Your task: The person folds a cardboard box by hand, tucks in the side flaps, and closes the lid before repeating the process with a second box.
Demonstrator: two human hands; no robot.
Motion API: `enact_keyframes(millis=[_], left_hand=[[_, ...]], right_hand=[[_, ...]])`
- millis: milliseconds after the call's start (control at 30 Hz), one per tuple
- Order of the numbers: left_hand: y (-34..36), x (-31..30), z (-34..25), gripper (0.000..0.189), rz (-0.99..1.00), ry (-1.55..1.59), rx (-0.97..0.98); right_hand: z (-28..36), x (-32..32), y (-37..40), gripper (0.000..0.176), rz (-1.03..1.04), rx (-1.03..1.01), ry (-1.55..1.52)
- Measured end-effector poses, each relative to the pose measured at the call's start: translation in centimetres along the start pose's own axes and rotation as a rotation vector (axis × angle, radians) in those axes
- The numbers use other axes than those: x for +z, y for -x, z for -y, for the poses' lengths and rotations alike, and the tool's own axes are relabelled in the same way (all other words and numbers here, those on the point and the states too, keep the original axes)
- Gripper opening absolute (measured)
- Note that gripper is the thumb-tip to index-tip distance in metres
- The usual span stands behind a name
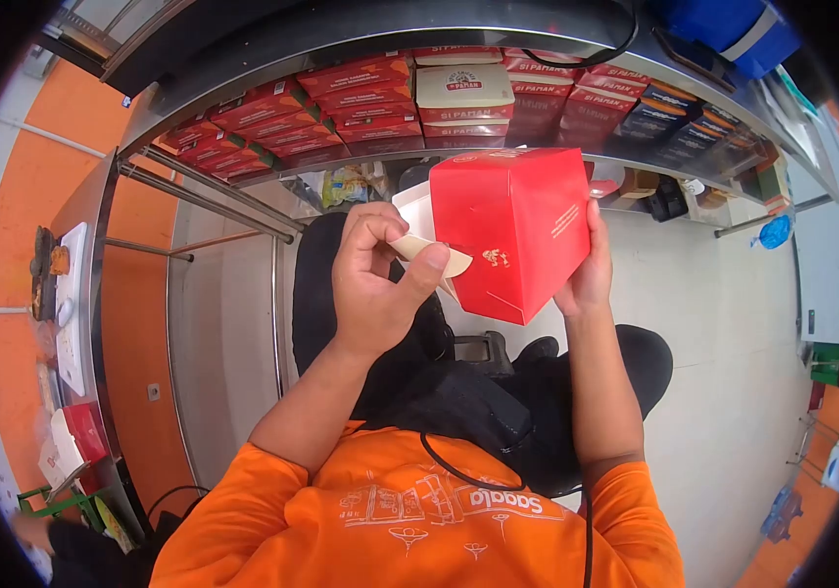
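Observation:
A red cardboard food box (522, 230) is held up in front of my chest, tilted, with its pale inside showing at the left end. My left hand (380, 279) pinches a cream-coloured cardboard flap (439, 257) at that end between thumb and fingers. On the far right side of the box, my right hand (588, 265) grips it, the thumb along the edge and the other fingers hidden behind and beneath.
Several stacked red boxes (360, 93) fill the shelf ahead under a metal counter (331, 44). Dark boxes (679, 118) stand farther right. A side table (96, 294) is at left, with part of another person (76, 554) at lower left.

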State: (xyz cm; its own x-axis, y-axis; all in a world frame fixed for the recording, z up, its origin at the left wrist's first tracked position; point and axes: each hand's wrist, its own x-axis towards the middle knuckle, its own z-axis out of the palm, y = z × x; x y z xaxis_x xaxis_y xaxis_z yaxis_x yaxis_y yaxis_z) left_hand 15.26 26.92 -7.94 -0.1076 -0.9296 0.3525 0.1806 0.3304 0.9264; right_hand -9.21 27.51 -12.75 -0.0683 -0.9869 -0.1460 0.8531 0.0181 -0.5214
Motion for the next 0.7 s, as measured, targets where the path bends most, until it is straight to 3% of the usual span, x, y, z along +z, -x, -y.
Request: enact_keyframes(millis=[100, 167, 300, 433, 533, 567, 667, 700], left_hand=[[0.2, 0.6, 0.3, 0.038, -0.085, 0.003, 0.026], [0.2, 0.7, 0.5, 0.045, -0.047, -0.107, 0.145], [0.7, 1.1, -0.1, 0.07, 0.075, -0.277, 0.264], [1.5, 3.3, 0.0, 0.097, -0.149, -0.044, 0.224], [1.5, 3.1, -0.9, 0.095, -0.025, 0.016, 0.084], [1.5, 2.8, -1.0, 0.084, 0.014, -0.009, 0.087], [0.9, 2.3, -1.0, 0.071, -0.033, 0.122, -0.127], [0.6, 1.8, -0.9, 0.069, -0.015, 0.157, -0.156]], right_hand=[[-0.2, 0.2, 0.3, 0.05, -0.037, -0.017, 0.038], [-0.3, 0.4, 0.4, 0.05, -0.03, -0.025, 0.043], [-0.8, 0.4, 0.5, 0.05, -0.094, -0.044, 0.086], [-1.1, 0.8, 0.6, 0.053, -0.068, -0.1, 0.108], [-1.0, 0.3, 0.7, 0.054, -0.018, -0.161, 0.196], [-0.9, 0.2, 0.8, 0.053, 0.0, -0.178, 0.233], [0.2, 0.4, 0.9, 0.059, 0.074, -0.242, 0.314], [0.8, 0.2, 0.9, 0.07, 0.114, -0.239, 0.328]])
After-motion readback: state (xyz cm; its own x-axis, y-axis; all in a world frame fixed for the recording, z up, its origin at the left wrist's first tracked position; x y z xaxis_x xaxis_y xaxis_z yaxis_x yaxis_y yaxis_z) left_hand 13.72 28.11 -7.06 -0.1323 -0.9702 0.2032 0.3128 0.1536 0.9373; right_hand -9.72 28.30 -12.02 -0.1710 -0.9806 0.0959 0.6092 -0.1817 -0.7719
